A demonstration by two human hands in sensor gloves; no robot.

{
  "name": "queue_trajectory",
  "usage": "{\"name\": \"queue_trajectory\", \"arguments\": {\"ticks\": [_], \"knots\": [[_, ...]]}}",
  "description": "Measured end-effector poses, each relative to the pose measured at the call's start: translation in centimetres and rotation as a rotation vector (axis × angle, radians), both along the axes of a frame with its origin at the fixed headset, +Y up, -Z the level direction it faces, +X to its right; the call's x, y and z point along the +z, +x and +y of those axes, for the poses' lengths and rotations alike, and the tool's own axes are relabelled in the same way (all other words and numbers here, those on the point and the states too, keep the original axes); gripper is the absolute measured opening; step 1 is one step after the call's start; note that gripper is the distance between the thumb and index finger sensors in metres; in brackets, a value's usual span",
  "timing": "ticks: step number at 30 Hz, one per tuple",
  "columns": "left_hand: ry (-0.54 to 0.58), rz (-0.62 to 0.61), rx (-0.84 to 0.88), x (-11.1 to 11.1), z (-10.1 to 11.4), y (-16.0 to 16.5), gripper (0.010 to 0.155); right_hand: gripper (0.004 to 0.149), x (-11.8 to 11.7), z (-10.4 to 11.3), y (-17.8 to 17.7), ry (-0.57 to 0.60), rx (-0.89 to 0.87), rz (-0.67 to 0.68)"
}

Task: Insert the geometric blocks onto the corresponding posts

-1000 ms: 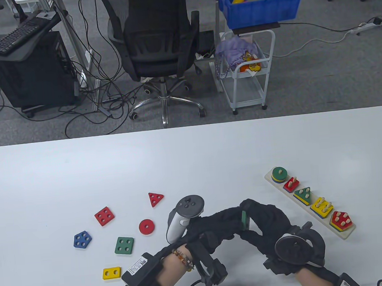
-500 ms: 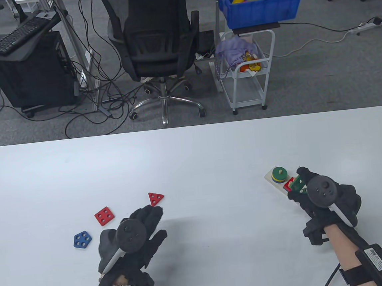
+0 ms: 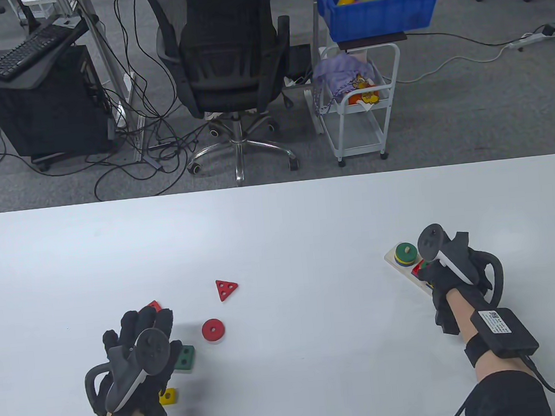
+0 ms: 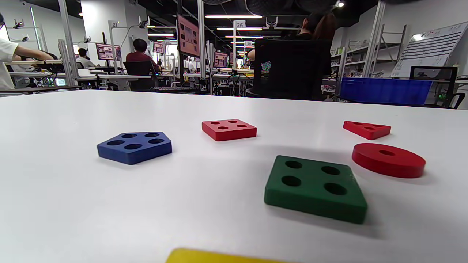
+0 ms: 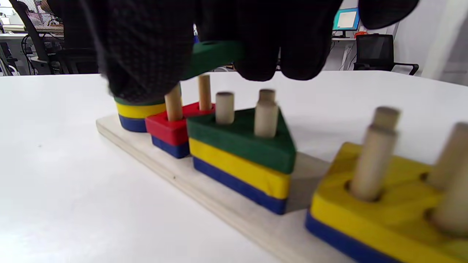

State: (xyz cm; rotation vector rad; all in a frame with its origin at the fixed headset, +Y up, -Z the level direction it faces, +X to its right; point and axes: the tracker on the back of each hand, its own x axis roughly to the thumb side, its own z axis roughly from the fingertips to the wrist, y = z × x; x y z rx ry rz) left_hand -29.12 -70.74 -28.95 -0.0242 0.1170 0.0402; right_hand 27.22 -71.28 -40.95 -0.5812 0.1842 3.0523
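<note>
In the right wrist view my right hand (image 5: 234, 54) pinches a green two-hole block (image 5: 215, 53) just above the two posts of the red-over-blue stack (image 5: 172, 131). The block is tilted and sits at the post tips. In the table view my right hand (image 3: 433, 272) covers much of the wooden post board (image 3: 392, 260). My left hand (image 3: 140, 329) hovers with straight fingers over the loose blocks at the near left, holding nothing. The left wrist view shows a blue pentagon (image 4: 133, 146), a red square (image 4: 228, 129), a green square (image 4: 316, 188), a red disc (image 4: 387, 159) and a red triangle (image 4: 366, 129).
A yellow block (image 3: 168, 397) lies under my left wrist. On the board stand a round stack (image 3: 405, 253), a green-topped triangle stack (image 5: 241, 138) and a yellow-topped square stack (image 5: 380, 190). The red disc (image 3: 213, 329) and red triangle (image 3: 226, 288) lie left of centre.
My right hand has carried the green block over the two-post stack and turned palm down. My left hand has drawn back left, now over the blue pentagon and red square.
</note>
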Motion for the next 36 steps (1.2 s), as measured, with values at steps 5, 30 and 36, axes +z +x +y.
{"name": "queue_trajectory", "arguments": {"ticks": [5,30,36], "knots": [[-0.015,0.004,0.001,0.0,0.0,0.0,0.069,0.074,-0.4,-0.6,-0.4,0.007,-0.004,0.003],[-0.221,-0.014,0.138,-5.3,0.1,4.9,0.074,0.07,12.9,-0.5,-5.8,0.292,-0.077,0.402],[-0.387,0.011,0.067,-9.5,-0.7,8.1,0.073,0.069,12.9,-1.4,-6.1,0.247,-0.061,0.426]]}}
